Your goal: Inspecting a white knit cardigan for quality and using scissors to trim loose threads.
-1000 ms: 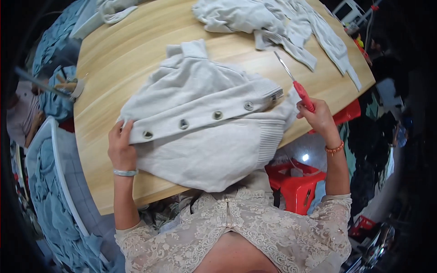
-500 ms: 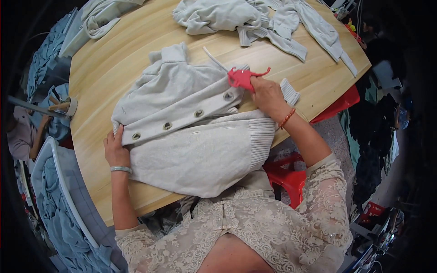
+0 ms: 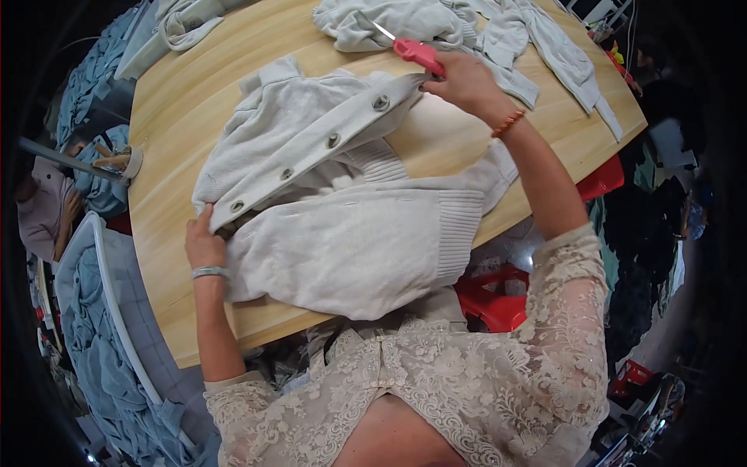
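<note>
A light grey knitted cardigan (image 3: pixel 350 249) lies spread at the table's near side, its sleeve and ribbed edge toward me. Its button band (image 3: pixel 307 159), with several dark-centred round buttons, runs slantwise between my hands. At the band's lower left end, my left hand (image 3: pixel 205 243) grips the knit between thumb and fingers. My right hand (image 3: pixel 467 84) holds the band's upper right end raised and also keeps hold of red-handled scissors (image 3: pixel 420 54). Their pale blade points away to the upper left, apart from the cardigan. My right palm is hidden.
More light grey knitwear (image 3: pixel 389 23) lies along the table's (image 3: pixel 167 156) far side. A white-rimmed bin (image 3: pixel 117 311) of blue-grey garments stands at the left, near another person's arm (image 3: pixel 68 214). A red stool (image 3: pixel 494 300) is by the near right edge.
My right hand has moved up and away, lifting the button band's right end and opening a gap beneath it. The scissors have turned, blade now farther off. My left hand stays on the band.
</note>
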Available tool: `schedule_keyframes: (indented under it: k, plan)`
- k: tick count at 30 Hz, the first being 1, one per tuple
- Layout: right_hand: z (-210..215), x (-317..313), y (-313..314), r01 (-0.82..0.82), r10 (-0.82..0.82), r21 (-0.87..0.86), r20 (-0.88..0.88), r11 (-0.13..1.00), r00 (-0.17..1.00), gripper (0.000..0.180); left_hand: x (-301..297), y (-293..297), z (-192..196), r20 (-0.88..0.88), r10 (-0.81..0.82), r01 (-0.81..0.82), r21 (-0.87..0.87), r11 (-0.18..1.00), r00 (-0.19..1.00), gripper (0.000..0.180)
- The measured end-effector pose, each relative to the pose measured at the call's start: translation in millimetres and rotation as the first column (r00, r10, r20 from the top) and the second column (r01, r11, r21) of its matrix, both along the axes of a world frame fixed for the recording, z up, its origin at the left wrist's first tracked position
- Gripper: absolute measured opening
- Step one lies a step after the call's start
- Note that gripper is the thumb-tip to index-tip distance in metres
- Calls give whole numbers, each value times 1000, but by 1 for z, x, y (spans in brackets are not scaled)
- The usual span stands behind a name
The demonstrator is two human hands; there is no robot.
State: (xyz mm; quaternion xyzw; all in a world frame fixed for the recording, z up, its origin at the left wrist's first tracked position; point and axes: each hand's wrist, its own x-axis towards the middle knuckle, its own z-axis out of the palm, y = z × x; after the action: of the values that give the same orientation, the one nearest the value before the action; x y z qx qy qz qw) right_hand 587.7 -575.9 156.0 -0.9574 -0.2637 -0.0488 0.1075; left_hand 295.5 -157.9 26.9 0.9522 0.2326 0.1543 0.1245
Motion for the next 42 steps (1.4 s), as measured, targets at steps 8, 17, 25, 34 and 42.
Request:
schedule_keyframes:
  k: [8, 17, 25, 34, 42]
  plan:
    - [56, -145, -104, 12, 96, 300, -344, 954, 934, 36, -31, -29, 65, 148, -419, 380, 233, 895, 896, 61]
    - [-66, -205, -63, 34, 4, 217, -172, 976, 985, 35, -54, -33, 25, 41, -488, 484, 84, 871, 872, 62]
    - [-86, -67, -35, -53, 56, -24, 113, 998, 992, 20, -59, -67, 14, 128, -332, 324, 81, 943, 935, 53]
    - [-32, -139, -14, -126, 112, 35, 278, 991, 954, 18, -62, -68, 36, 239, -387, 398, -1, 917, 891, 37]
    - [-21, -210, -3, -300, 376, 264, -315, 917, 872, 26, -48, -58, 31, 226, -351, 412, -355, 839, 909, 20]
